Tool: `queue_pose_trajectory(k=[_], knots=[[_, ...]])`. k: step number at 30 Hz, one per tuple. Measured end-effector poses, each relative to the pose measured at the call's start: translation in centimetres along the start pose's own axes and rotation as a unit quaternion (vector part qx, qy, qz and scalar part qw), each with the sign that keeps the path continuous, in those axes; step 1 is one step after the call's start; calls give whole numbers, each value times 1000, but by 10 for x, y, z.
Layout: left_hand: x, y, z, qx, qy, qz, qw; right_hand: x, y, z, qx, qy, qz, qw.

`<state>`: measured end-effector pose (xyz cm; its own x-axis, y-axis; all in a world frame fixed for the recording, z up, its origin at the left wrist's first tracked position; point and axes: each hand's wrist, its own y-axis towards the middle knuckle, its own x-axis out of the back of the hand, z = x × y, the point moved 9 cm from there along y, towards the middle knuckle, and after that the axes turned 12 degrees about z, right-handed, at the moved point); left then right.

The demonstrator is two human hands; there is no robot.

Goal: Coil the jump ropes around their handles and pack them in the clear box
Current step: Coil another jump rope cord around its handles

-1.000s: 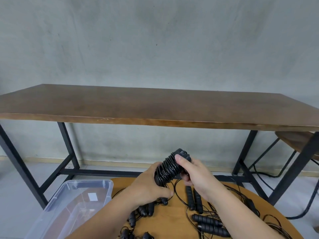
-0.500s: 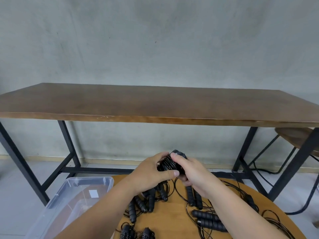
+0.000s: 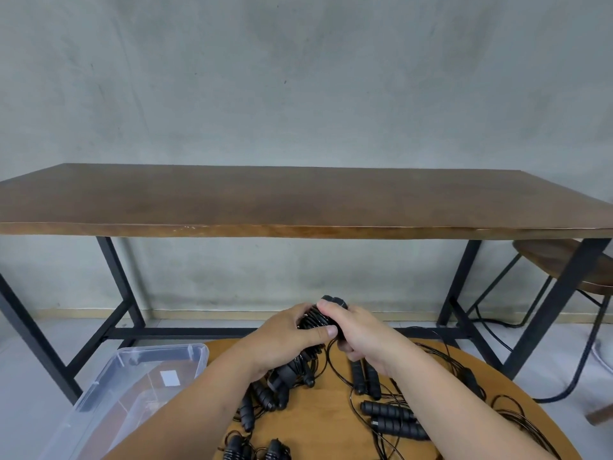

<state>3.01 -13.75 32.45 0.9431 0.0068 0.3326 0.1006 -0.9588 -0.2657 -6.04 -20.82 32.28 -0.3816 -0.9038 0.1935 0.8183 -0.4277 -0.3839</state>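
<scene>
Holding a coiled jump rope point(image 3: 315, 322) over the round table point(image 3: 331, 403).

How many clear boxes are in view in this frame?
1. The clear box sits at lower left, beside the round table, left of both hands; its near end runs out of frame.

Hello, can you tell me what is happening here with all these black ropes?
A person is bundling jump ropes. Both hands hold one coiled jump rope above the round wooden table: the left hand wraps around it from the side, and the right hand closes its grip over the top end. More jump ropes, some loose and tangled, lie on the table. The clear box stands open on the left; nothing dark like the ropes shows inside it.
</scene>
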Motion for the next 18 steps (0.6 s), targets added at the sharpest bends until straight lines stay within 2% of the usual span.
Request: queue_pose_trajectory(k=[6,10,13,18], knots=[[-9,1,17,14,-82,-10,996,2,-7,4,5,-31,-7,999],[-10,1,21,21,-96,-11,995,1,-7,1,14,-42,-6,999],[-7,-2,18,15,-117,-23,993,3,-5,-2,31,35,0,999],[-10,-7,29,35,-258,-22,965,4,-3,-7,79,160,19,984]])
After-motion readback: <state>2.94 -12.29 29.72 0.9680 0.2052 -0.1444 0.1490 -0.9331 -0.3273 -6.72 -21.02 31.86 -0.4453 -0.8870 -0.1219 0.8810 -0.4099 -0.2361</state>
